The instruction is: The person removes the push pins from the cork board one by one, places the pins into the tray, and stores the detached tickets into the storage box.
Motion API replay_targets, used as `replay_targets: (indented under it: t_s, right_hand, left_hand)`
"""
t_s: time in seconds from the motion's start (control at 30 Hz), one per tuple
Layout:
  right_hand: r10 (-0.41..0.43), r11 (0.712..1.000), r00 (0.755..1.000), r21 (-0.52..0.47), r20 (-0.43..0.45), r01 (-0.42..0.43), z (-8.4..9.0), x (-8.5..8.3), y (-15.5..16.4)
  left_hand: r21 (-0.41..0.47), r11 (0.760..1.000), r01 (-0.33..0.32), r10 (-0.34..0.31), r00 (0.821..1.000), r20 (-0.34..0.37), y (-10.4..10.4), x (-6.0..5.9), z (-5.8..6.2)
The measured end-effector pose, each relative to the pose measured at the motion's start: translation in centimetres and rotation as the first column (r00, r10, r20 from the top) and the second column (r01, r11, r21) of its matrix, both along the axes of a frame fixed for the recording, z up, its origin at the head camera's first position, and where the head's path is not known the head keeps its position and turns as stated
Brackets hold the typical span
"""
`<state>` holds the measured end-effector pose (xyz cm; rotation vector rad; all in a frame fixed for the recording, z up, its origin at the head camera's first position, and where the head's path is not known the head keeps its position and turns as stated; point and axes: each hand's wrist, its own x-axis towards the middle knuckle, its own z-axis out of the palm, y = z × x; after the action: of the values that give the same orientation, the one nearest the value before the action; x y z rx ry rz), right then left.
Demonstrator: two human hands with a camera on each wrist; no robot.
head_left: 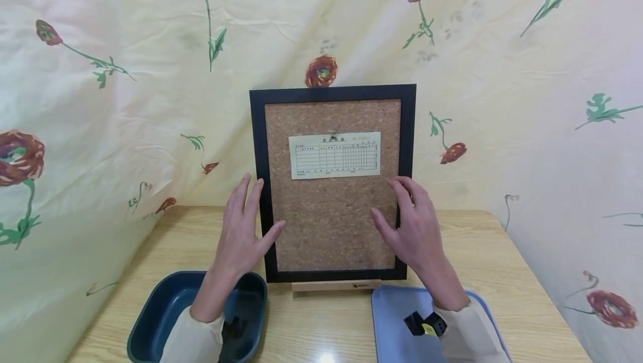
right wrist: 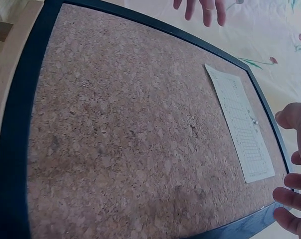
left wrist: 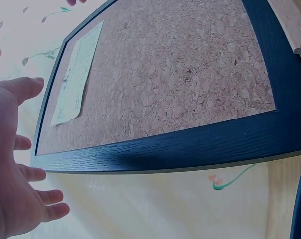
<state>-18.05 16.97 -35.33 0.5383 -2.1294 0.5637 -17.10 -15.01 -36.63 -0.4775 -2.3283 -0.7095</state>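
Note:
A cork board (head_left: 334, 218) in a black frame (head_left: 332, 94) stands upright on a wooden base (head_left: 336, 285). Near its top hangs a printed paper form (head_left: 335, 156), fixed by a small pin (right wrist: 255, 121) at its upper edge. My left hand (head_left: 240, 234) is raised by the frame's left side, fingers spread and thumb out over the cork. At the right side, my right hand (head_left: 416, 229) hovers with loosely bent fingers and thumb apart. Both hands hold nothing. In the wrist views the fingers of the left hand (left wrist: 11, 159) and right hand (right wrist: 297, 169) appear apart from the paper.
A dark blue basin (head_left: 150, 307) stands on the wooden table (head_left: 472, 246) at the left, partly behind my left forearm. On the right, a light blue tray (head_left: 397, 318) lies under my right forearm. Behind the table hangs a flowered cloth (head_left: 492, 89).

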Motion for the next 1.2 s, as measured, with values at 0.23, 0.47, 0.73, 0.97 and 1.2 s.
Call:
replay_targets:
  t_s: [0.23, 0.47, 0.73, 0.97, 1.2]
  right_hand:
    - [0.011, 1.000, 1.000, -0.006, 0.008, -0.011, 0.6, -0.5, -0.7]
    - [0.018, 1.000, 1.000, -0.004, 0.008, -0.018, 1.2, -1.0, -1.3]
    - [0.033, 0.999, 0.999, -0.004, -0.006, -0.033, 1.8, -1.7, -2.0]
    - [0.040, 0.999, 0.999, 0.005, -0.029, -0.040, 2.3, -2.4, -2.7]
    - [0.031, 0.999, 0.999, 0.015, -0.015, -0.031, 2.9, -2.8, -3.4]
  left_hand:
    - [-0.005, 1.000, -0.025, 0.025, 0.999, 0.026, 0.3, -0.3, 0.3]
    - [0.002, 1.000, -0.026, 0.026, 0.999, 0.025, 0.5, -0.8, 0.7]
    - [0.010, 0.999, -0.032, 0.032, 0.999, 0.010, 0.8, -1.5, 1.3]
    - [0.011, 0.999, -0.043, 0.043, 0.999, 0.015, 0.9, -2.2, 1.6]
    - [0.001, 1.000, -0.030, 0.030, 1.000, 0.002, 1.1, -2.8, 1.8]
